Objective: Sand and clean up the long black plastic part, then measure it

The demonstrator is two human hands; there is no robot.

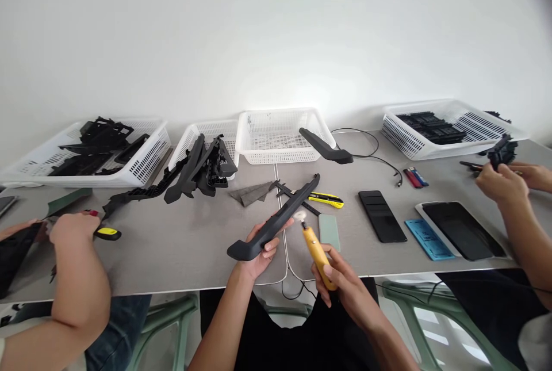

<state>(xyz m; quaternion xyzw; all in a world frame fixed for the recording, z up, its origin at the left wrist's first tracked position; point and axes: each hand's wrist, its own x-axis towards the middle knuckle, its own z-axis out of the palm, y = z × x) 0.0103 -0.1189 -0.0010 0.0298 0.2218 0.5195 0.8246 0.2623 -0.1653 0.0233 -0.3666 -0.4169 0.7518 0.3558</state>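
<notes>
My left hand point(257, 260) is closed around a long black plastic trim piece point(278, 220), which slants up and away to the right above the table. In my right hand point(340, 279) is a yellow handheld rotary tool point(317, 249), its body gripped between thumb and fingers. The tool's round white tip point(299, 217) points at the trim piece and appears close to its right side; whether they touch I cannot tell. Beyond the piece lie a yellow utility knife point(326, 199), a dark caliper-like tool point(282, 188) and a grey cloth point(252, 193).
A similar trim piece point(325, 145) leans on a white basket point(282, 156). More black parts fill a basket point(235, 129) to the left. A pale green block point(329, 232) and a black phone point(382, 215) lie rightward. Co-workers' hands point(75, 227) point(502, 184) handle parts at both sides.
</notes>
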